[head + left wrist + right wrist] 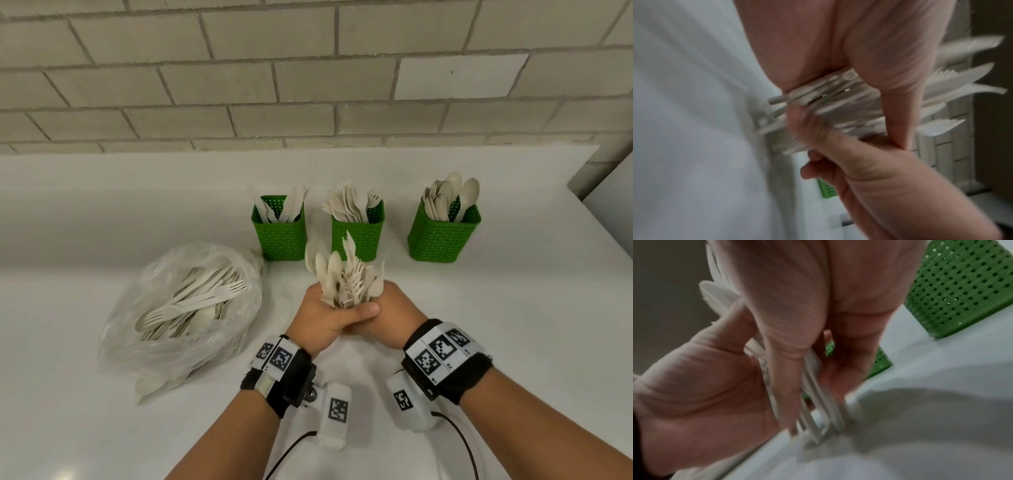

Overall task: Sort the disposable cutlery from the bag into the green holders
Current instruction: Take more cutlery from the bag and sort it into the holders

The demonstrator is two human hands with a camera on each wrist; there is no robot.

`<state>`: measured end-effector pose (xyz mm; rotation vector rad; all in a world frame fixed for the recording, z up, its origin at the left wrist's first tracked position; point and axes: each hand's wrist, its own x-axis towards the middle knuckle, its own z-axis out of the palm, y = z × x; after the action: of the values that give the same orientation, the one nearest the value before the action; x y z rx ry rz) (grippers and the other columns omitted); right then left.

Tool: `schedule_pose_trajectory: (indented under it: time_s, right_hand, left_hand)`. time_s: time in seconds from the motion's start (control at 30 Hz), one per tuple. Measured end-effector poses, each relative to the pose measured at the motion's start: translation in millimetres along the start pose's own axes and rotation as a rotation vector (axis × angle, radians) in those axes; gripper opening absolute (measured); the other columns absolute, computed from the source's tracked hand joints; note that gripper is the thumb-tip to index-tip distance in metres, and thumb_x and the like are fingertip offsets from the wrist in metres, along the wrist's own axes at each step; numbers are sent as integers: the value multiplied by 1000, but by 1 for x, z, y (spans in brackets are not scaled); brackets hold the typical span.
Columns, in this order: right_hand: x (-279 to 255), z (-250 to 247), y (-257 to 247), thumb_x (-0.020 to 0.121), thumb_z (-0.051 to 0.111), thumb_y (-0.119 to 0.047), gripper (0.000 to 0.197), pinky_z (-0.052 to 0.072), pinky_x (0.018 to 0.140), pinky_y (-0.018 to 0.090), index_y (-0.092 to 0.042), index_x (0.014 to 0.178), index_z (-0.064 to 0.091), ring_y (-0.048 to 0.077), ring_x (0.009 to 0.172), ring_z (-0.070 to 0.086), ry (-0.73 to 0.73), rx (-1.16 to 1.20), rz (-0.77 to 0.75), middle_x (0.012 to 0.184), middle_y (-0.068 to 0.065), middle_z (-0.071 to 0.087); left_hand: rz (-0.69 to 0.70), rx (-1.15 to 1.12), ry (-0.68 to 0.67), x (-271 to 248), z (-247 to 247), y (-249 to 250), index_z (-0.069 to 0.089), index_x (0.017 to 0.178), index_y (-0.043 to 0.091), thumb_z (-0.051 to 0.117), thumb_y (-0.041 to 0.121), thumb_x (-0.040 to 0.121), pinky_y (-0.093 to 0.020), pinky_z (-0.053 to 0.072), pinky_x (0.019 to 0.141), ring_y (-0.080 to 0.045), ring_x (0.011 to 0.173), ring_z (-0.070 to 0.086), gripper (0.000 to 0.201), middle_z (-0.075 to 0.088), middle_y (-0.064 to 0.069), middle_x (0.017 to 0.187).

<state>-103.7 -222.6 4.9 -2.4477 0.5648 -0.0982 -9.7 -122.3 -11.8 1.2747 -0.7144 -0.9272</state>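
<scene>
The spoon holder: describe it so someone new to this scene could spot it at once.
Look along the white counter below the brick wall, where three green holders stand in a row. The spoon holder is the rightmost, farthest from the plastic bag. Only it shows rounded spoon bowls above its rim; its neighbours show fork tines and knife blades.

Both wrist views are smeared by motion blur. The handles of the bunch of cutlery (346, 281) are hidden inside the left hand (320, 317) and right hand (390, 315). In the bag (181, 318), pieces beneath the top forks cannot be told apart.
</scene>
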Motion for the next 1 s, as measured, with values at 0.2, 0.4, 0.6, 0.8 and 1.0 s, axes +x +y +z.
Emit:
schedule_pose_trajectory:
  time_s: [0.2,0.4,0.6,0.8,1.0]
  right_hand:
    - [4,8,7,78,66,-37,38,51,91,35,-29,115,63,12,104,61,-72,11,17,113,-8,65]
    - [4,8,14,73,62,-27,46,51,91,39,-26,119,63,20,107,62,-158,2,-50,117,-1,67]
    - [-1,8,9,70,62,-21,44,55,83,42,-15,113,64,22,91,66,-172,239,69,100,6,70]
    - [-14,-24,-4,82,74,-9,23,57,69,32,-6,103,66,20,80,70,-100,770,218,93,8,71]
    - [-15,-59,-30,81,71,-32,26,48,53,28,-17,102,70,12,59,57,314,777,132,82,-1,62]
  left_hand:
    - [-100,20,-80,1,-12,-5,69,112,10,79,-4,72,-39,52,97,-21,108,67,44,73,-7,110]
    - [-80,81,-32,3,-14,-5,69,108,3,81,-2,67,-35,55,91,-24,104,68,43,74,-9,104]
    - [-52,131,129,5,-6,-6,74,84,18,76,-14,66,-26,56,74,-12,84,72,37,76,0,84]
    - [-4,-87,239,6,-16,15,77,75,17,75,-8,75,-44,58,81,-31,81,71,25,72,-18,85]
    - [-58,-162,91,1,-17,35,74,81,16,78,-7,72,-57,54,78,-31,68,66,25,66,-16,79]
